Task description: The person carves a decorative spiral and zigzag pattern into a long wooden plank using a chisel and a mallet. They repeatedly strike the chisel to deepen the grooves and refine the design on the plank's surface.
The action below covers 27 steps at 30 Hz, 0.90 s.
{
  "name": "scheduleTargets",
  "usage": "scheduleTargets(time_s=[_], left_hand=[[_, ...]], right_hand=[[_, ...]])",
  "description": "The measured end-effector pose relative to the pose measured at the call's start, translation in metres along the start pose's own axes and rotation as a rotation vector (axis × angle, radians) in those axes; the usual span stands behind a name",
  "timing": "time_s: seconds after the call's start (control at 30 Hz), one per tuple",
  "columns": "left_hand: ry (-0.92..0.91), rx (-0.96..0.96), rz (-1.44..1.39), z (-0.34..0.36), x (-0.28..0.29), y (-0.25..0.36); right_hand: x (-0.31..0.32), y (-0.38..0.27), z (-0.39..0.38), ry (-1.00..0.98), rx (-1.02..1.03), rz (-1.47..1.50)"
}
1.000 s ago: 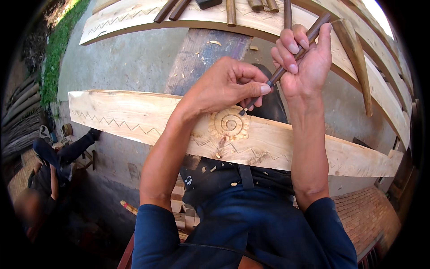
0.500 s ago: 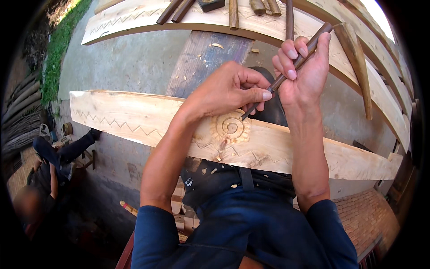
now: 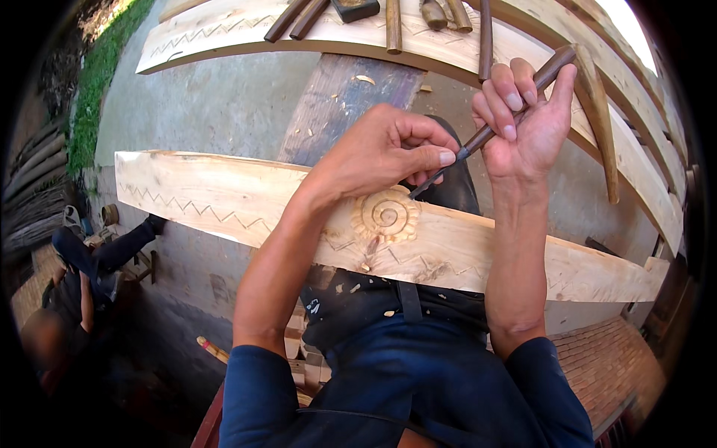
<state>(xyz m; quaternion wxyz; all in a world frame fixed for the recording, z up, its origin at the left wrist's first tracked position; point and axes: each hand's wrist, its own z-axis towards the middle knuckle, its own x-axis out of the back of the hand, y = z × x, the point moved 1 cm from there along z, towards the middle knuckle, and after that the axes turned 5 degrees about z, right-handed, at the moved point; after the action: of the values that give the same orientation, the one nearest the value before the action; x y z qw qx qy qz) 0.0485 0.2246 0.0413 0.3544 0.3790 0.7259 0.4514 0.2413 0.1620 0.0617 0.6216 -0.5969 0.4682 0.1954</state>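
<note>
A long pale board (image 3: 202, 183) lies across my lap, with a zigzag line cut along it. Near its middle is a round carved spiral rosette (image 3: 387, 216) with a petalled rim. My right hand (image 3: 529, 131), palm up, closes round the dark wooden handle of a carving chisel (image 3: 479, 140). Its blade slants down to the left, the tip at the rosette's upper right edge; I cannot tell whether it touches the wood. My left hand (image 3: 403, 149) pinches the blade just below the handle, wrist over the board; its lower fingers are partly hidden.
Across the far side runs another zigzag-marked beam (image 3: 231, 37), bearing several tool handles and a dark block (image 3: 355, 9). A forked wooden piece (image 3: 600, 112) leans at its right. A dark plank (image 3: 317, 101) lies between the boards. Another person (image 3: 82, 276) sits at left.
My right hand has moved up and to the right with the chisel handle, showing more of the metal near my left fingers. The tip has shifted slightly right; my left hand has barely moved.
</note>
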Motion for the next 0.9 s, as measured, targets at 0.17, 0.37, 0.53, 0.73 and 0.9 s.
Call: scheduleTargets(time_s=[0.17, 0.37, 0.53, 0.73, 0.9], left_hand=[[-0.019, -0.016, 0.006, 0.0, 0.002, -0.002], [-0.004, -0.025, 0.011, 0.0, 0.001, -0.002], [-0.011, -0.044, -0.007, 0.0, 0.002, -0.002], [-0.032, -0.042, -0.059, -0.001, 0.004, -0.003], [-0.021, -0.003, 0.028, 0.001, 0.004, -0.002]], right_hand=[[-0.003, 0.002, 0.0, 0.01, -0.014, -0.05], [-0.01, 0.002, -0.002, 0.014, 0.038, -0.081], [-0.019, 0.003, -0.007, -0.011, 0.09, -0.162], [-0.022, 0.011, -0.004, 0.0, 0.079, -0.184], [-0.016, 0.025, 0.005, 0.194, 0.004, -0.113]])
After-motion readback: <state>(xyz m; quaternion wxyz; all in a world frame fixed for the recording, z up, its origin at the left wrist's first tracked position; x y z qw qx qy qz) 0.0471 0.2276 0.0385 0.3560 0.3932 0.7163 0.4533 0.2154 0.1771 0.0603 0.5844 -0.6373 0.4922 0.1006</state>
